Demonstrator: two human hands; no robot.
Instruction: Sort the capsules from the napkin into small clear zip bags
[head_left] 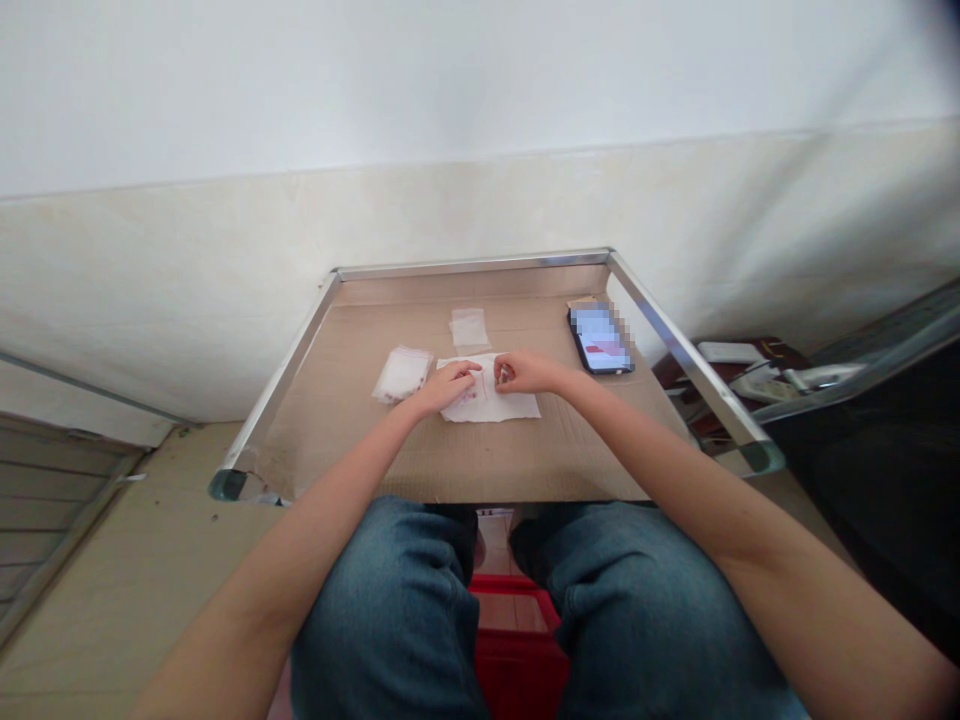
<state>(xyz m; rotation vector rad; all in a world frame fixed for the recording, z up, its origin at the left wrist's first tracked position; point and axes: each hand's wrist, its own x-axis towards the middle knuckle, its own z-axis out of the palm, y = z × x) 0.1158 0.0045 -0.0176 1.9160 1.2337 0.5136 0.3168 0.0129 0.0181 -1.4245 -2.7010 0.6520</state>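
A white sheet, paper or cloth (pixel 510 406), lies on the cardboard-covered tabletop (pixel 420 450). My left hand (pixel 448 386) rests over its left part, fingers stretched forward and apart, with tiny reddish bits by the fingertips. On the sheet's right side, my right hand (pixel 526 371) has its fingers curled into a pinch; whatever they hold is too small to make out. A thin red thread-like line (pixel 484 385) shows on the sheet between both hands. Just left of my left hand sits a stack of clear plastic bags (pixel 403 374), with small dark reddish bits near its edge.
Beyond the sheet lies a flat clear bag (pixel 469 328). A phone (pixel 601 338) with its screen lit is at the right. A raised metal frame (pixel 480 265) borders the table's back and sides, close to the wall. Below, a red plastic stool or bin (pixel 521 655) stands between my knees.
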